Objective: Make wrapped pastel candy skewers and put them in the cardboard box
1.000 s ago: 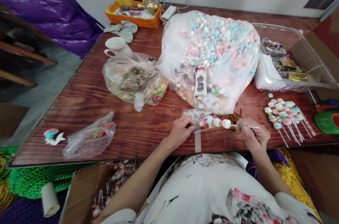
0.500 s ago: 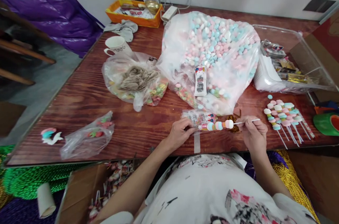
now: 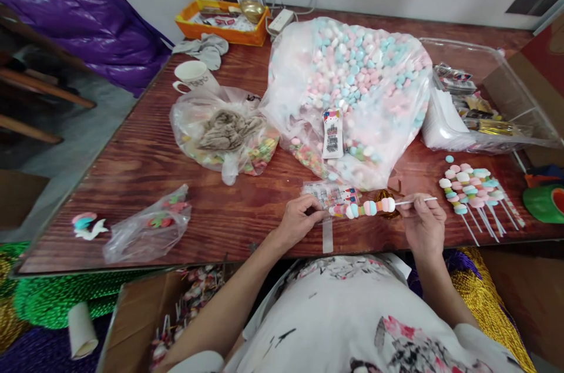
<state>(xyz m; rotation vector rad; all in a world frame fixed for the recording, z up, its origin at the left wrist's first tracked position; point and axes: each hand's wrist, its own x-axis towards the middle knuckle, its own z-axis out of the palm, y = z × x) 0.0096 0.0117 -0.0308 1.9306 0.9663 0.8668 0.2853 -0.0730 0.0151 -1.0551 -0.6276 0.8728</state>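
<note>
My right hand (image 3: pixel 423 223) pinches the white stick of a marshmallow skewer (image 3: pixel 368 207) loaded with pink, blue and white pieces, held level just above the wooden table (image 3: pixel 145 161). My left hand (image 3: pixel 302 219) grips the mouth of a small clear printed wrapper (image 3: pixel 328 194) at the skewer's tip. Behind them lies a large clear bag of pastel marshmallows (image 3: pixel 352 85). Several finished skewers (image 3: pixel 473 191) lie in a row to the right of my right hand.
A bag of coloured candies (image 3: pixel 224 132), a white mug (image 3: pixel 194 76), an orange tray (image 3: pixel 222 20) and a small bag (image 3: pixel 152 223) sit to the left. A clear box of wrappers (image 3: pixel 480 97) stands at right. A cardboard box of wrapped skewers (image 3: pixel 176 314) is below the table edge.
The skewer has shifted a little to the right and tilted up at its stick end in my right hand. My left hand stays on the wrapper.
</note>
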